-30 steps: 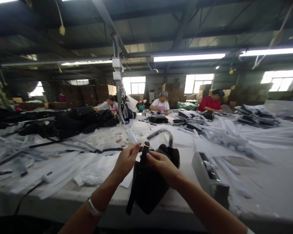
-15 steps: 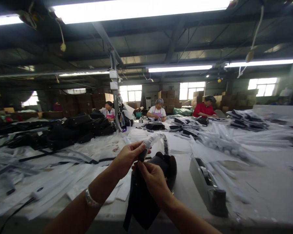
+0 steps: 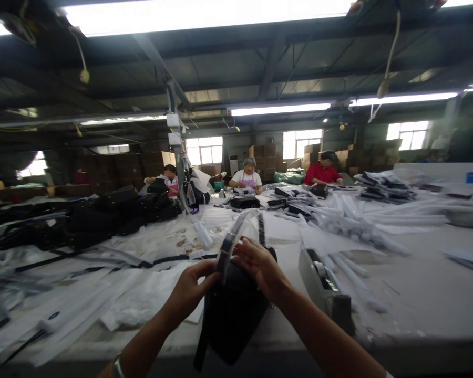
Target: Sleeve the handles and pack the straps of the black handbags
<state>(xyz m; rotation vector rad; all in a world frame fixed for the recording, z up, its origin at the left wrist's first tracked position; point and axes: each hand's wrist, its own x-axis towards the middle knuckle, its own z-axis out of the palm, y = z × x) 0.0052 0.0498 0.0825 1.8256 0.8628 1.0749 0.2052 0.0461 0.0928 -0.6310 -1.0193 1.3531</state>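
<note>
1. Black bag (image 3: 236, 320): lower centre of the frame, at the near edge of the white table (image 3: 421, 299).
2. Strap (image 3: 226, 251): stands up at the bag's top in clear plastic film, centre of the frame; the film arches up and to the right.
3. Left hand (image 3: 193, 290): thumb and fingers clamped on the strap's lower part.
4. Right hand (image 3: 263, 269): fingers bent, tips at the strap's right side above the bag; whether they grip it, cannot tell.
5. Tape dispenser (image 3: 326, 291): right of the bag, apart from it.
6. Pile of black bags (image 3: 114, 210): left of the frame, mid-height.
</note>
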